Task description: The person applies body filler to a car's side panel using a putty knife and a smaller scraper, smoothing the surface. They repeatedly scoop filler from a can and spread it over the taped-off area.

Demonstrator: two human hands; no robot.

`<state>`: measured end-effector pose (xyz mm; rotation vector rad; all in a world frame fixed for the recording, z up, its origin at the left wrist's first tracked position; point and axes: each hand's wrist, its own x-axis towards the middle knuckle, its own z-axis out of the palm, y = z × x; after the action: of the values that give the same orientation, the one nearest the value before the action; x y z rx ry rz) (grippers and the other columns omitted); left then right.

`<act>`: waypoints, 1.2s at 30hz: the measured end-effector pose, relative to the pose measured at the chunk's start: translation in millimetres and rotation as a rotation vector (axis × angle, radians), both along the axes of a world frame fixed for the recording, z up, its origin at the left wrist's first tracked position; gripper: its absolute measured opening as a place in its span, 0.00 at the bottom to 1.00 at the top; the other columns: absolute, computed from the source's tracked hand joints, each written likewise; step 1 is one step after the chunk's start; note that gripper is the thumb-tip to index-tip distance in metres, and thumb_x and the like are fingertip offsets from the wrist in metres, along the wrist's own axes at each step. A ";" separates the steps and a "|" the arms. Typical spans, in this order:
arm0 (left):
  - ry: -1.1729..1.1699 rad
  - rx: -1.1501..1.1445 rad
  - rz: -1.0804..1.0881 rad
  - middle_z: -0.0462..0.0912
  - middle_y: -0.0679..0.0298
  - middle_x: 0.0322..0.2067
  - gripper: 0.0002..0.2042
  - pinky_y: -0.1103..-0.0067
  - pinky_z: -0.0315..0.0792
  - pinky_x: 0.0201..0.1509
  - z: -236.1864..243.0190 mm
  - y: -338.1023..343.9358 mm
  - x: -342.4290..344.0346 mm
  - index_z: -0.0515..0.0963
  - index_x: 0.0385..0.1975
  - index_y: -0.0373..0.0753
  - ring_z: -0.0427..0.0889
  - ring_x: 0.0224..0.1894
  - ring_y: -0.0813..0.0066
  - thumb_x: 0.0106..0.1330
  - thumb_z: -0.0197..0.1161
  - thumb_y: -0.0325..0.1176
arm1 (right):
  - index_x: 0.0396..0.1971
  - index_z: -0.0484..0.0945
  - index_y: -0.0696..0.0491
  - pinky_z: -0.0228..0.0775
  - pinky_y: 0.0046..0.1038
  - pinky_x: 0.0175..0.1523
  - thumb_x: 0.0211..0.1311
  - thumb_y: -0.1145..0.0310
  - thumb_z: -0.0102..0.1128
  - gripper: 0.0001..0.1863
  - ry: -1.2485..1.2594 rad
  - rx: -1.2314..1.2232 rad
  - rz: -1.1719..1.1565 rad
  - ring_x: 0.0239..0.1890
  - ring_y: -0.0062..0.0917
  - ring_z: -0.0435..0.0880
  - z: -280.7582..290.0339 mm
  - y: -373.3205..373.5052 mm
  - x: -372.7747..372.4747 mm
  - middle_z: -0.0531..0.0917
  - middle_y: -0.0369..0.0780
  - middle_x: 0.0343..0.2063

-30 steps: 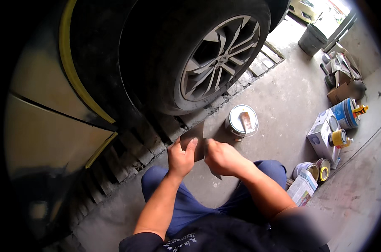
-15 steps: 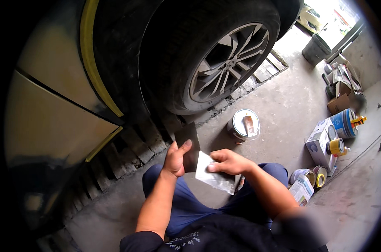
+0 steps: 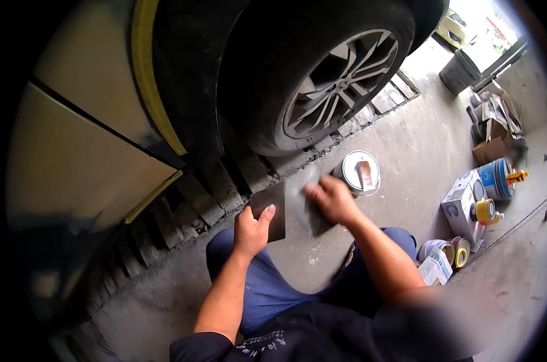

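My left hand [image 3: 253, 230] grips a dark, flat rectangular plate [image 3: 270, 201] by its near edge, thumb on top. To its right, my right hand [image 3: 335, 202] is closed on a thin, flat grey sheet [image 3: 317, 220], smeared by motion. The two flat pieces are held side by side above the floor between my knees; whether their edges touch, I cannot tell. Just beyond my right hand stands a round tin [image 3: 350, 166] with a white lid. On that lid lies a small flat brown piece [image 3: 365, 176] with a pale end.
A car wheel [image 3: 340, 84] rises ahead, with tan body panels [image 3: 92, 151] edged in yellow tape [image 3: 145, 72] at left. Slatted grating [image 3: 192, 196] runs below the car. Along the right wall are a white box [image 3: 463, 205], a blue tin [image 3: 496, 178] and a dark bucket [image 3: 460, 71].
My right hand has moved up and away from me with the sheet, which has turned from pale to darker grey. My left hand's plate has tilted and stands a little farther right.
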<state>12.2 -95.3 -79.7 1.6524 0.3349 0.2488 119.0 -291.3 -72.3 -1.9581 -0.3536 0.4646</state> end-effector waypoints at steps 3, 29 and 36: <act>0.020 -0.050 -0.020 0.82 0.63 0.37 0.12 0.79 0.72 0.45 -10.7 9.4 -3.1 0.76 0.42 0.32 0.77 0.38 0.78 0.68 0.60 0.36 | 0.24 0.73 0.60 0.68 0.24 0.28 0.66 0.55 0.59 0.21 0.265 0.014 -0.099 0.23 0.14 0.73 15.8 -5.3 23.2 0.76 0.35 0.19; 0.274 -0.148 -0.418 0.80 0.72 0.27 0.08 0.86 0.69 0.34 3.2 -5.8 21.0 0.78 0.32 0.34 0.73 0.29 0.89 0.68 0.59 0.33 | 0.27 0.73 0.60 0.70 0.42 0.36 0.61 0.51 0.59 0.23 -0.076 -0.281 0.341 0.33 0.53 0.78 30.8 -19.5 1.8 0.78 0.56 0.24; 0.385 -0.405 -0.240 0.74 0.75 0.24 0.11 0.87 0.65 0.30 -17.6 -2.2 -4.2 0.71 0.27 0.38 0.67 0.25 0.89 0.69 0.58 0.36 | 0.26 0.69 0.61 0.68 0.33 0.31 0.63 0.53 0.61 0.23 -0.003 -0.088 0.103 0.23 0.24 0.70 23.7 -33.7 13.3 0.75 0.47 0.19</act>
<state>8.0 -97.5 -97.2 1.3142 0.4391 -0.3071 132.2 -325.1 -48.6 -2.0327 -0.4437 0.5515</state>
